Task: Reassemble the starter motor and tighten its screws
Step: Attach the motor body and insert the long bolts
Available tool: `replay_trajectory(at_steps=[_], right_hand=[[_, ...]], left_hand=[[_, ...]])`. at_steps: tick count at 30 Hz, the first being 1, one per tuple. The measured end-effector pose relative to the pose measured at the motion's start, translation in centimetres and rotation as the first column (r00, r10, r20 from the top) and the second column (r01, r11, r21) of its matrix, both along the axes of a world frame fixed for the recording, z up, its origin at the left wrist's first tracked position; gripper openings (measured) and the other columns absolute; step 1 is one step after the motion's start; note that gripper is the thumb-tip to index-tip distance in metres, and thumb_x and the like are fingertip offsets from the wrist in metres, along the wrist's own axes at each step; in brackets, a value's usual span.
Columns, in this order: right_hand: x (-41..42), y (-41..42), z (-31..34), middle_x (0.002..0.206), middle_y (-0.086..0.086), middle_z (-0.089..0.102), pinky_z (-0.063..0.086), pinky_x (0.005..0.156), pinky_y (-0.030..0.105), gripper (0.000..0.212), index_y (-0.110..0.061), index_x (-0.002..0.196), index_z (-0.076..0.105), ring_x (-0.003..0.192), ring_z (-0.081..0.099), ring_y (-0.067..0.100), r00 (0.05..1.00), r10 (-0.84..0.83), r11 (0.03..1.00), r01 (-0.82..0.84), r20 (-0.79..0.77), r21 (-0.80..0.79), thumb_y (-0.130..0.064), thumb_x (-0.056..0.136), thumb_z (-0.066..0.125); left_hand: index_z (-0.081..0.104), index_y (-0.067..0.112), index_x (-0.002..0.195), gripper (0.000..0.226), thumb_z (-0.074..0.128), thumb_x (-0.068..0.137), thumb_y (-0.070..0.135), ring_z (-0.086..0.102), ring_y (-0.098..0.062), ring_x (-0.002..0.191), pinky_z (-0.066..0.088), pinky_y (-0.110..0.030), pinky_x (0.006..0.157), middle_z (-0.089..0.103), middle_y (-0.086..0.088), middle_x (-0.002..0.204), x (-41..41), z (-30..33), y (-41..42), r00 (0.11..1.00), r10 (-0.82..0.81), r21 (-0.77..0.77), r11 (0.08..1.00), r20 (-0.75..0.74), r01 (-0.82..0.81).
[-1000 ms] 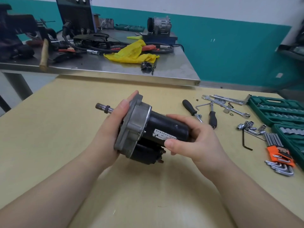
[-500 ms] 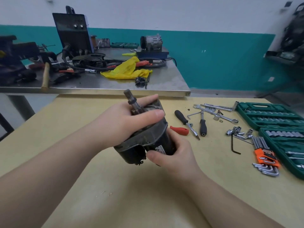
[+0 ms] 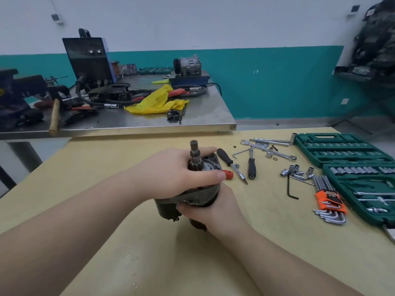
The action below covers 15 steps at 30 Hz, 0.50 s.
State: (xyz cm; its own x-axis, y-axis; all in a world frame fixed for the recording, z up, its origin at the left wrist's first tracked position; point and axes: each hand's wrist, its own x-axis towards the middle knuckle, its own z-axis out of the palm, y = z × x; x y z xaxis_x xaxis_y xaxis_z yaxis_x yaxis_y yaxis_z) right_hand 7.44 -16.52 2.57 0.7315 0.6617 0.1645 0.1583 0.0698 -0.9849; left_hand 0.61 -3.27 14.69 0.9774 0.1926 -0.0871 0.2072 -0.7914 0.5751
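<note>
Pale wooden tabletop [image 3: 85, 189] carries the work, with a steel workbench [image 3: 149, 122] butted against its far edge, cluttered with a dark welder unit [image 3: 89, 58], a yellow rag [image 3: 158, 101] and a wooden-handled hammer [image 3: 54, 116]. Along the right edge lie two open green socket cases [image 3: 342, 150], and just inside them an orange-holdered set of hex keys [image 3: 330, 201], loose sockets [image 3: 296, 170], a combination wrench [image 3: 269, 151] and black-handled screwdrivers [image 3: 230, 163]. A red-handled tool [image 3: 228, 174] peeks out from behind the left thumb, mostly hidden.

Near the tabletop's middle the starter motor [image 3: 192, 199] stands almost upright, shaft and pinion pointing up. The left hand [image 3: 171, 176] wraps over the nose housing, fingers curled around it; the right hand [image 3: 211, 210] grasps the black body from below and the near side.

Compared with half a second ago, the motor is tipped further toward vertical, its pinion gear now exposed between the left fingers.
</note>
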Motion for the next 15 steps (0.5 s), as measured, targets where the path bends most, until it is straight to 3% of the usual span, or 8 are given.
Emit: replay_trajectory(at_steps=[4, 6, 8, 10, 12, 15], right_hand=[[0.4, 0.1, 0.1, 0.096, -0.006, 0.081, 0.063, 0.064, 0.026, 0.05, -0.027, 0.112, 0.073, 0.082, 0.078, 0.012, 0.999, -0.017, 0.998, 0.019, -0.03, 0.065, -0.016, 0.067, 0.094], [0.6, 0.2, -0.1, 0.095, -0.002, 0.082, 0.062, 0.063, 0.025, 0.049, -0.021, 0.111, 0.076, 0.079, 0.077, 0.011, 0.998, -0.034, 0.993, 0.04, -0.053, 0.111, -0.007, 0.066, 0.09], [1.0, 0.1, -0.1, 0.1, -0.003, 0.082, 0.06, 0.068, 0.023, 0.051, -0.019, 0.111, 0.077, 0.087, 0.078, 0.009, 0.995, -0.086, 0.985, 0.092, -0.048, 0.148, -0.002, 0.064, 0.089], [1.9, -0.2, -0.1, 0.101, -0.007, 0.082, 0.059, 0.069, 0.018, 0.052, -0.019, 0.111, 0.077, 0.09, 0.077, 0.004, 0.987, -0.158, 0.972, 0.159, -0.017, 0.171, 0.002, 0.065, 0.09], [2.8, -0.5, 0.1, 0.093, -0.009, 0.082, 0.057, 0.061, 0.016, 0.05, -0.019, 0.108, 0.077, 0.077, 0.074, 0.0, 0.973, -0.231, 0.953, 0.232, -0.031, 0.193, 0.005, 0.066, 0.09], [4.1, -0.9, 0.2, 0.085, -0.007, 0.081, 0.054, 0.054, 0.017, 0.044, -0.016, 0.104, 0.077, 0.067, 0.071, 0.001, 0.948, -0.291, 0.915, 0.314, -0.128, 0.254, 0.011, 0.071, 0.088]], left_hand=[[0.023, 0.089, 0.138, 0.083, 0.052, 0.062, 0.105, 0.062, 0.002, 0.117, 0.048, -0.023, 0.096, 0.061, 0.038, 0.132, -0.1, 0.3, 1.0, 0.998, -0.055, -0.065, 0.996, 0.009, 0.055], [0.027, 0.091, 0.135, 0.075, 0.054, 0.067, 0.102, 0.067, 0.001, 0.115, 0.054, -0.035, 0.1, 0.066, 0.035, 0.127, -0.5, 0.1, 2.0, 0.999, -0.035, -0.169, 0.985, 0.033, 0.04], [0.033, 0.088, 0.136, 0.062, 0.052, 0.077, 0.094, 0.07, -0.007, 0.112, 0.06, -0.047, 0.094, 0.067, 0.029, 0.127, -1.2, -0.3, 3.4, 0.994, 0.045, -0.229, 0.973, 0.101, -0.02], [0.051, 0.075, 0.135, 0.047, 0.056, 0.088, 0.08, 0.074, -0.008, 0.105, 0.06, -0.044, 0.092, 0.073, 0.023, 0.117, -1.8, -1.0, 5.1, 0.96, 0.176, -0.312, 0.945, 0.216, -0.103], [0.071, 0.052, 0.122, 0.025, 0.066, 0.098, 0.058, 0.075, -0.008, 0.095, 0.061, -0.037, 0.088, 0.078, 0.017, 0.105, -2.3, -2.4, 6.4, 0.903, 0.334, -0.398, 0.893, 0.269, -0.211], [0.078, 0.039, 0.101, 0.004, 0.075, 0.098, 0.038, 0.073, 0.002, 0.082, 0.054, -0.025, 0.069, 0.078, 0.019, 0.091, -2.7, -5.6, 8.2, 0.882, 0.417, -0.243, 0.899, 0.219, -0.364]])
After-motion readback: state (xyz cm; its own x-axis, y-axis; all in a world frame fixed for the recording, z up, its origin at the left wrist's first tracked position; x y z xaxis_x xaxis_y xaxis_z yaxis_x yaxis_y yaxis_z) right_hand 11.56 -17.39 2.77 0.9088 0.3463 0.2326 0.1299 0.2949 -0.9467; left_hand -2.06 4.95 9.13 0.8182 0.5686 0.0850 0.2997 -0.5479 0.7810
